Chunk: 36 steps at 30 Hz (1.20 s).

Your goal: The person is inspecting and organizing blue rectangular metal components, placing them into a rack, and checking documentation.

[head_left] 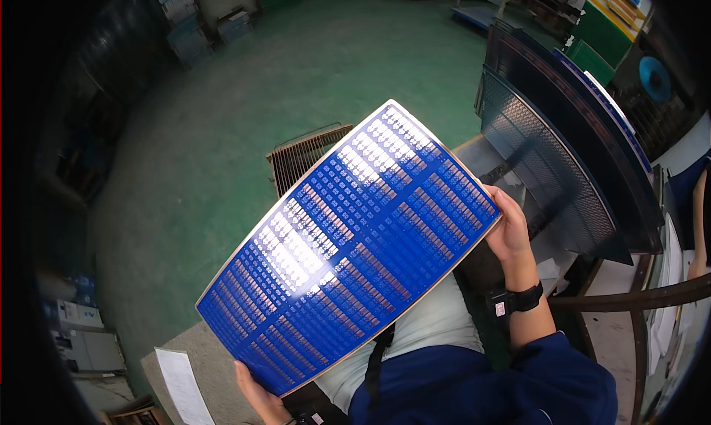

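Note:
A large blue circuit board panel [370,225] with rows of shiny metallic patterns is held up at a slant over my lap. Its far end points up and to the right, and light glares off its face. My right hand [509,221] grips the panel's right edge near the corner, fingers partly hidden behind it. At the lower left corner, my left hand [259,397] pinches the near edge, with its other fingers out of sight under the panel.
Beyond the panel a slotted rack [304,155] stands on the green floor [200,151]. Dark mesh screens [544,169] lean at the right, close to my right hand. A white sheet [184,384] lies on a grey surface [222,373] at lower left. A blue trolley [474,16] is far off.

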### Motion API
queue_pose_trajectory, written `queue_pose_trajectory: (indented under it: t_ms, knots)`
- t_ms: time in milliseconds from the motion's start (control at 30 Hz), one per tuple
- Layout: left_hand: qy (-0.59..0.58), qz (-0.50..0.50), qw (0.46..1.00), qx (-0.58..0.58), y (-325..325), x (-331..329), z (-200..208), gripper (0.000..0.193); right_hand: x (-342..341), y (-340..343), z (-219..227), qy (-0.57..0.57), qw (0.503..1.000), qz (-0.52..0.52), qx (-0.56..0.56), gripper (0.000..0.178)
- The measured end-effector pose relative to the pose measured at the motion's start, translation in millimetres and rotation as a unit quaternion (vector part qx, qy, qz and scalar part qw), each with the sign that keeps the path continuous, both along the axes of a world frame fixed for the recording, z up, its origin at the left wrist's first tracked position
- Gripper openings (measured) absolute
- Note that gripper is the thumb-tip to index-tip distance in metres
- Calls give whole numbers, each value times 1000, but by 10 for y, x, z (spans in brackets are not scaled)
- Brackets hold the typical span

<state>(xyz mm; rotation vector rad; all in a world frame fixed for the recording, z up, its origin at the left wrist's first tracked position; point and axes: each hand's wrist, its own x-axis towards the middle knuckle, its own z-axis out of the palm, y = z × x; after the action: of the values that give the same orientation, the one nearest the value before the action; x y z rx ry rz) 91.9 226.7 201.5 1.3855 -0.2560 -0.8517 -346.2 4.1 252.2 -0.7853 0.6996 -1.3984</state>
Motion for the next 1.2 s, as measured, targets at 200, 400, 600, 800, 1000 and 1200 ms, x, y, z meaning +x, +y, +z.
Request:
queue_pose_trajectory:
  t_ms: [200, 400, 600, 800, 1000, 1200]
  knots:
    - [-36, 40, 998, 13, 11, -14, 63, 49, -11, 26, -14, 51, 999, 7, -2, 32]
    - [-57, 57, 997, 1, 33, -24, 43, 55, 1, 50, -37, 58, 998, 17, 0, 29]
    - [-74, 59, 995, 11, 39, -20, 32, 56, 29, 69, -34, 58, 998, 19, 1, 24]
    - [-83, 61, 995, 10, 80, 58, -15, 52, 34, 39, -59, 67, 997, 34, 1, 20]
    - [-95, 71, 993, -1, 122, 107, 102, 44, -79, -94, -89, 182, 980, 74, 38, 23]
    - [-90, 37, 995, -10, 110, 83, 238, 37, -49, -169, -9, 306, 942, 132, 35, 23]
